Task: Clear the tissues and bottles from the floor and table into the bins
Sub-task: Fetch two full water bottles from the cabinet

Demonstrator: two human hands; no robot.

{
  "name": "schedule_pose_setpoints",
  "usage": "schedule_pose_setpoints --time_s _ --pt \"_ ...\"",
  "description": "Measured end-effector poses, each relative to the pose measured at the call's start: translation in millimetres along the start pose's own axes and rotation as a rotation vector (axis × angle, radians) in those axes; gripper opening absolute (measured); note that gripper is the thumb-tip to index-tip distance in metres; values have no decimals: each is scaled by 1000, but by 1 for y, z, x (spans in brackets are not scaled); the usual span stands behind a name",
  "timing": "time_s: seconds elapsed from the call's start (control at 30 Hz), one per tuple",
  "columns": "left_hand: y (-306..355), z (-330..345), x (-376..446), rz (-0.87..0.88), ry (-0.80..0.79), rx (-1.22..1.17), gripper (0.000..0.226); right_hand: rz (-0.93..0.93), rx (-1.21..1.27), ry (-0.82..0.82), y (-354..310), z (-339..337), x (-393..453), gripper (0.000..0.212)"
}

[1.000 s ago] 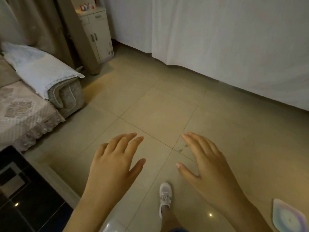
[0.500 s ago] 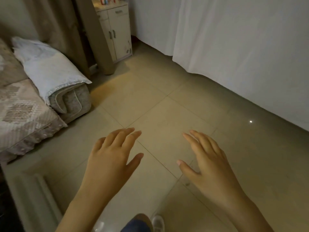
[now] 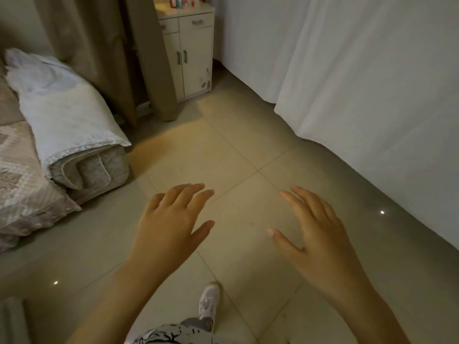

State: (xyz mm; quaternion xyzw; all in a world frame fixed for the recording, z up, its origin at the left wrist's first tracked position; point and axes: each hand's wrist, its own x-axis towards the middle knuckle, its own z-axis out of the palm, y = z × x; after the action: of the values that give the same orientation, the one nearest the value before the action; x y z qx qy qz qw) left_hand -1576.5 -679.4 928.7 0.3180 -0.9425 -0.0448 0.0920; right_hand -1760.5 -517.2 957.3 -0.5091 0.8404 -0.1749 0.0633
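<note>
My left hand [image 3: 171, 224] and my right hand [image 3: 315, 234] hover palm-down above the beige tiled floor [image 3: 236, 150], fingers spread, each holding nothing. No tissue, bottle or bin shows in this view. My white shoe [image 3: 210, 302] stands on the tiles below and between the hands.
A sofa [image 3: 29, 194] with a white cloth [image 3: 64, 120] over its arm fills the left. A cream cabinet [image 3: 190, 53] with small red and white items on top stands at the back beside brown curtains [image 3: 104, 45]. White drapes [image 3: 372, 83] run along the right.
The view has swung forward and right: the cabinet and sofa arm came closer, the dark table at lower left left the frame. Both hands stay open in the same pose.
</note>
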Motion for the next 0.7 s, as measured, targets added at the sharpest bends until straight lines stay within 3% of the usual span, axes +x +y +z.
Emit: schedule_pose_setpoints --time_s 0.27,0.7 --pt "-24 2 151 12 27 -14 57 41 76 -20 33 -2 146 72" --pt "-68 51 412 -134 34 -23 57 -60 101 -156 125 5 445 69"
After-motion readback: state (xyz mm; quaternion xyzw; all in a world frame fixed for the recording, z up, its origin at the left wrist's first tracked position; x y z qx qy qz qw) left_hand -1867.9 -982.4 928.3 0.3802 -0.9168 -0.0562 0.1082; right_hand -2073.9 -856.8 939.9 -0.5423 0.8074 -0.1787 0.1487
